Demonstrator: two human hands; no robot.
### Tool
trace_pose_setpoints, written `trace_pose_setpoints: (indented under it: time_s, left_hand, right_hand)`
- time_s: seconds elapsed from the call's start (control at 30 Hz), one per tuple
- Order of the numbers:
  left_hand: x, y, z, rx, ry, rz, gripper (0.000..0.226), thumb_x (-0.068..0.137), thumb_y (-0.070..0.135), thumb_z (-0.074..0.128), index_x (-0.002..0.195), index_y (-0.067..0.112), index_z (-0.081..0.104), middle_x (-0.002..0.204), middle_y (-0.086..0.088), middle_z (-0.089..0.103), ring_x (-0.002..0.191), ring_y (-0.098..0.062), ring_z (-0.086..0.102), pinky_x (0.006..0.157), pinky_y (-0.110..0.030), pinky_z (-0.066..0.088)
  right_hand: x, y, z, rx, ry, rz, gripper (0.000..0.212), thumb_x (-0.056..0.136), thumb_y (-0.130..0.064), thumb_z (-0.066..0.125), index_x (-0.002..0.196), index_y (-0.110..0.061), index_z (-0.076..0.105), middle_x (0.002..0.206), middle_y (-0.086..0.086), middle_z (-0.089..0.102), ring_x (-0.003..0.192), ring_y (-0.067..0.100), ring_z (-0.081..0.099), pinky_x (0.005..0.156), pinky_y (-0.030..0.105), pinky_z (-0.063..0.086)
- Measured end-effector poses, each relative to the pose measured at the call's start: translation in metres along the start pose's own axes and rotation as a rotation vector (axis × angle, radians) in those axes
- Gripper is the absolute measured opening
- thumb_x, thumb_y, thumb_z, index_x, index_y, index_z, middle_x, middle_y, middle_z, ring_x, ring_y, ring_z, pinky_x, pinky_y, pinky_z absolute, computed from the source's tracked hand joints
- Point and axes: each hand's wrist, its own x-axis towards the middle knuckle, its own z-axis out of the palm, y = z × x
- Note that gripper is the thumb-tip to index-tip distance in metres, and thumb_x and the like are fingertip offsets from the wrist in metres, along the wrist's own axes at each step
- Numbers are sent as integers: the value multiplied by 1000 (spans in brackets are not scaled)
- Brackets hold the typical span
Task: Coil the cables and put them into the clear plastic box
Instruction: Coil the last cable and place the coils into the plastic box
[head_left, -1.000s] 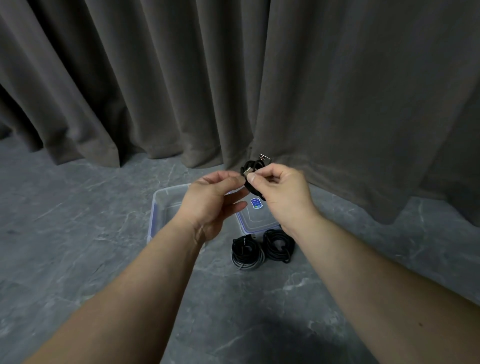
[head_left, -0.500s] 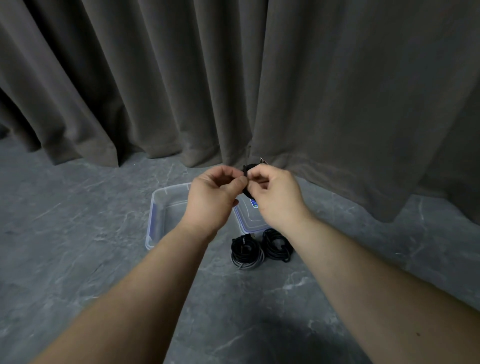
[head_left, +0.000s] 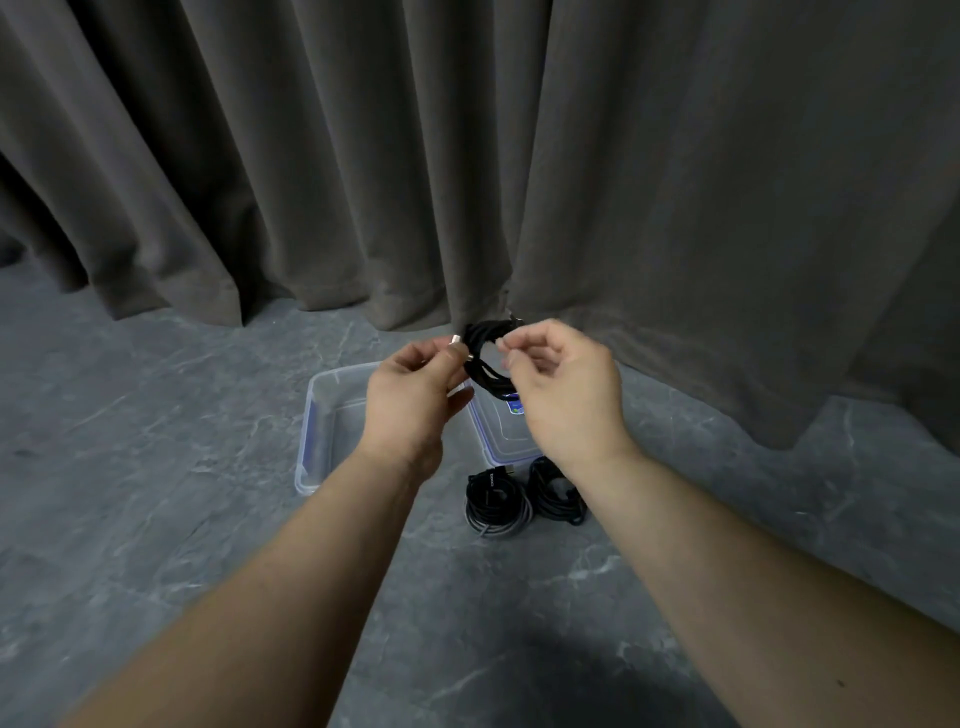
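From the head view, two coiled black cables (head_left: 524, 499) lay on grey marbled floor before heavy grey curtains (head_left: 467, 156). Forearms hid part of the clear plastic box (head_left: 322, 415) and its lid (head_left: 498, 436). Above it, left hand (head_left: 410, 400) and right hand (head_left: 566, 389) fingers pinched a black cable coil (head_left: 480, 358).

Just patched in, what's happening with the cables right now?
A person is holding a small coiled black cable up in both hands above a clear plastic box on the grey marbled floor. The left hand pinches a silver plug end, and the right hand pinches the coil's other side. Two more coiled black cables lie on the floor just in front of the box's clear lid. No cable shows in the visible part of the box.
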Motion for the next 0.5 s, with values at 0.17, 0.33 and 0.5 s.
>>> trace_pose_setpoints:
  time_s: [0.17,0.33,0.5]
  left_hand:
    - [6,1,-9,-151,17,-100,12,94,10,56,84,16,56,48,9,57,48,-2,55,79,-30,43]
    - [10,-7,-14,-190,-12,-178,5,91,12,60,94,15,58,74,-3,54,67,-12,50,77,-27,45]
    - [11,-12,-13,-191,-55,-183,10,93,21,62,84,17,60,68,6,59,65,-6,53,64,-17,42]
  right_hand:
    - [8,10,-10,-30,195,155,26,82,-5,61,94,-27,60,98,-7,63,78,4,57,75,22,43]
    - [1,21,-6,218,-69,425,47,89,-14,64,134,-13,50,80,-13,68,64,-2,54,67,17,40]
    - [-3,22,-1,310,-49,498,36,90,-8,63,125,-10,58,67,-10,61,46,5,44,45,16,38]
